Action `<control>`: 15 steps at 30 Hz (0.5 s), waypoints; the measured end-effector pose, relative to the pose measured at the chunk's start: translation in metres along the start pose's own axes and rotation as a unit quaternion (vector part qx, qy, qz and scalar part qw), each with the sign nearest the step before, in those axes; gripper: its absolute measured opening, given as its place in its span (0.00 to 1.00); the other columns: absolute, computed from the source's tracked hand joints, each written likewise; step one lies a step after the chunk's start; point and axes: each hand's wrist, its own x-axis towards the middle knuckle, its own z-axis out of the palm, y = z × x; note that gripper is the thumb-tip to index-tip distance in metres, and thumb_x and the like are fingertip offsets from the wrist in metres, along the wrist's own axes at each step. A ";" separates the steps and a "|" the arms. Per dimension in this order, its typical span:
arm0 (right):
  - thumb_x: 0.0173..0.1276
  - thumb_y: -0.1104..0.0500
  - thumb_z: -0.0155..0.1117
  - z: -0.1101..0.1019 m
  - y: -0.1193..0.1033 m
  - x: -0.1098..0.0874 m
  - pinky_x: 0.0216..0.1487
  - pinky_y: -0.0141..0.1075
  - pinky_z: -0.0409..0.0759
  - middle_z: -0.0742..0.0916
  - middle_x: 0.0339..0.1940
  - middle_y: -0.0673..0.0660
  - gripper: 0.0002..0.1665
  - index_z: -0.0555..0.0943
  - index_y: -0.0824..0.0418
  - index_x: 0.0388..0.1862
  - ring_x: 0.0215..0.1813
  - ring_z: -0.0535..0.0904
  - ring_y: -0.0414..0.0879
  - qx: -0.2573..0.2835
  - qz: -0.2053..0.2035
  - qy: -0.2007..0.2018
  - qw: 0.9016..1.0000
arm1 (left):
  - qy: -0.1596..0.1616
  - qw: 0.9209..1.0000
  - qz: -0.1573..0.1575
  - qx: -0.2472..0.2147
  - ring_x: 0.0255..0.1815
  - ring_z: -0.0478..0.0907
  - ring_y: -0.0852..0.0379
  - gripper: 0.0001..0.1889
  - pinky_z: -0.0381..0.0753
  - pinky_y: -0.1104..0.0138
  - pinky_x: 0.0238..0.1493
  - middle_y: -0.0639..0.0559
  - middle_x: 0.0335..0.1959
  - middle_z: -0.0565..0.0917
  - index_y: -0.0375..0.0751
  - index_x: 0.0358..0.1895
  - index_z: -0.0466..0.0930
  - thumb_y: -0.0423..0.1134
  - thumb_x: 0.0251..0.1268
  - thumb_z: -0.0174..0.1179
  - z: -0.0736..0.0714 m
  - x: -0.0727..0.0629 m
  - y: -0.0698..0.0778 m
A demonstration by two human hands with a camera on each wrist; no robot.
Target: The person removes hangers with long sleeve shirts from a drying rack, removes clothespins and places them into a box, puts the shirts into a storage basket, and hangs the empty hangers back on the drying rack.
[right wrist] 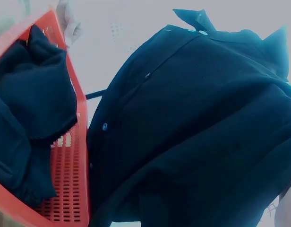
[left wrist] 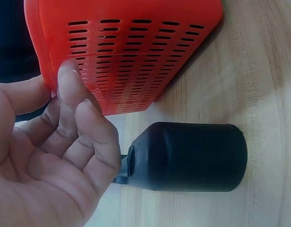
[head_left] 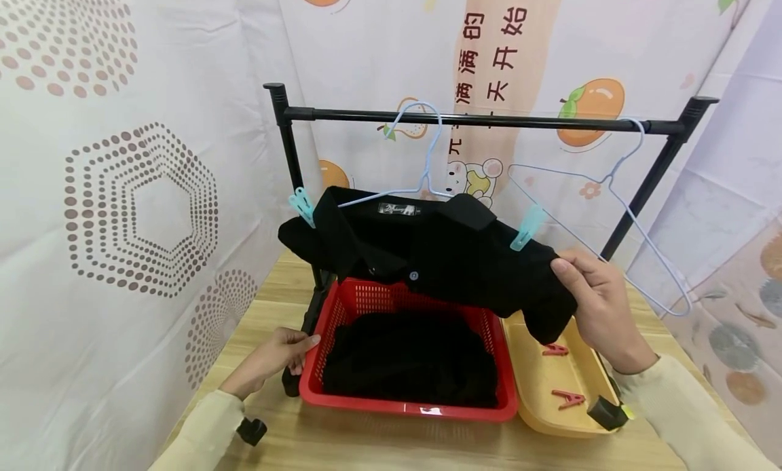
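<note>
A black collared shirt [head_left: 489,274] hangs from the rack on a light blue hanger [head_left: 425,172], with turquoise clothes pegs [head_left: 529,227] clipped at both shoulders. My right hand [head_left: 601,308] pinches the shirt at its right-side sleeve, thumb facing me. In the right wrist view the buttoned front of the shirt [right wrist: 183,94] fills most of the picture. Below it stands a red plastic basket [head_left: 415,408] with black cloth [head_left: 409,362] inside. My left hand [head_left: 275,355] grips the basket's left rim, thumb on top and fingers against the slotted outer wall [left wrist: 126,38].
The black rack bar [head_left: 501,120] also carries a bare blue hanger [head_left: 607,179] on the right. Right of the basket sits a yellow tray [head_left: 531,376] holding red pegs [head_left: 568,398]. A black rack foot [left wrist: 192,156] stands close by my left hand.
</note>
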 end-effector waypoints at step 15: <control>0.75 0.80 0.48 -0.006 0.006 -0.032 0.37 0.30 0.75 0.83 0.33 0.53 0.16 0.83 0.69 0.40 0.36 0.76 0.42 -0.077 0.037 -0.085 0.993 | -0.006 1.000 0.016 0.007 0.23 0.78 0.52 0.24 0.81 0.61 0.29 0.44 0.22 0.81 0.37 0.27 0.79 0.52 0.79 0.56 -0.001 0.001 0.000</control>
